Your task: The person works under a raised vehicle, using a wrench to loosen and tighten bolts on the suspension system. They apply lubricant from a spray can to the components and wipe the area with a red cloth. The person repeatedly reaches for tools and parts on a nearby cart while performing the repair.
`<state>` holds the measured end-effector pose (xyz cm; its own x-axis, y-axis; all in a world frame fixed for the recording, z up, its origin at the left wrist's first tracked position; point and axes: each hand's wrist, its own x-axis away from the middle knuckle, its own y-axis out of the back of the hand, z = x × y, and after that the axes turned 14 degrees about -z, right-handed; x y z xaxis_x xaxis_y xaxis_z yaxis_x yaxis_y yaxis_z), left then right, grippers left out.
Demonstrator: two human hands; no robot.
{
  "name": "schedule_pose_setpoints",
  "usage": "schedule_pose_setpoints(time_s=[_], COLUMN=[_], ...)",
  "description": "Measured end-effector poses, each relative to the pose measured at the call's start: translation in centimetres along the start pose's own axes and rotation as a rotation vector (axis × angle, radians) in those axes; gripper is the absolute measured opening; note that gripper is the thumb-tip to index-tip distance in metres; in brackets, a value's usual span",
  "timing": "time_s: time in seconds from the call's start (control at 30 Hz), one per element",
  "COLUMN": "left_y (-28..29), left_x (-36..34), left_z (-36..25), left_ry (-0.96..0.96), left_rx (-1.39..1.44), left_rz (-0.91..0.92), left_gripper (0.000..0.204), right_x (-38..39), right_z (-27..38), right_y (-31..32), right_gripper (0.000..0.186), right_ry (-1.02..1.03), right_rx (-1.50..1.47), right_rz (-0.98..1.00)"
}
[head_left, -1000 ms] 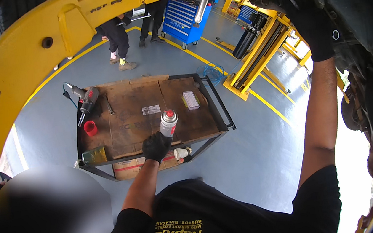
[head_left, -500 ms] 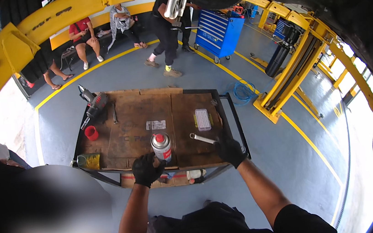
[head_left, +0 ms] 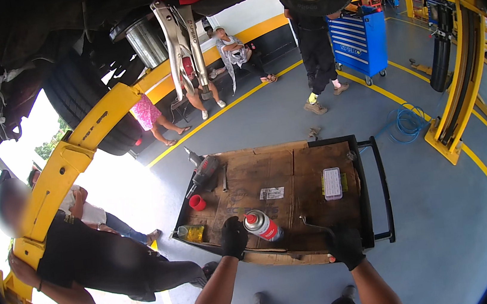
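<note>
My left hand, in a black glove, hovers at the near edge of a cart top, its fingers curled in and nothing visible in them. Just right of it, apart from the glove, stands a spray can with a red cap and a white, red and blue label. My right hand, also gloved in black, grips a wrench whose ring end points left toward the can. The glove hides the wrench's other end. Worn cardboard covers the cart top under both hands.
An impact wrench, a small wrench, a red cup and a yellow-labelled container lie at the cart's left. A white case sits right. Locking pliers hang overhead, near a yellow lift arm. A person stands left.
My view has swung left and up, bringing the locking pliers and the person at left into sight. My left hand has drawn in its fingers beside the can; the wrench has turned in my right hand.
</note>
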<state>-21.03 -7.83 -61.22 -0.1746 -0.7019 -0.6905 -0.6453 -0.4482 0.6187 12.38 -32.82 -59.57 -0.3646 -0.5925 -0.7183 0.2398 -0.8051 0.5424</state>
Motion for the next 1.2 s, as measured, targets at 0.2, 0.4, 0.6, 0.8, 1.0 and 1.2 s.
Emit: schedule_pose_setpoints(time_s=[0.2,0.4,0.6,0.8,1.0,1.2], left_y=[2.1,1.7,1.5,0.8,1.1,0.6], left_x=[-1.8,-1.7,-1.3,-1.7,-2.3,-1.7], left_z=[-5.1,-4.0,-2.8,-2.1,-3.3,-1.6], left_ry=[0.245,0.181,0.214,0.205,0.255,0.210], left_rx=[-0.113,-0.029,0.058,0.042,0.056,0.090], left_rz=[0.355,0.384,0.434,0.480,0.493,0.469], left_gripper=[0.023,0.025,0.027,0.040,0.045,0.045], right_x=[0.9,1.5,1.8,2.0,2.3,4.1], right_z=[0.3,0.2,-0.1,-0.1,-0.1,-0.7], right_y=[0.2,-0.1,-0.7,-0.7,-0.5,-1.8], right_gripper=[0.015,0.019,0.020,0.022,0.024,0.027], right_ry=[-0.053,-0.052,0.006,-0.028,-0.079,-0.098], right_rx=[0.088,0.095,0.142,0.169,0.148,0.163], right_rz=[0.020,-0.013,-0.077,-0.053,0.007,-0.034])
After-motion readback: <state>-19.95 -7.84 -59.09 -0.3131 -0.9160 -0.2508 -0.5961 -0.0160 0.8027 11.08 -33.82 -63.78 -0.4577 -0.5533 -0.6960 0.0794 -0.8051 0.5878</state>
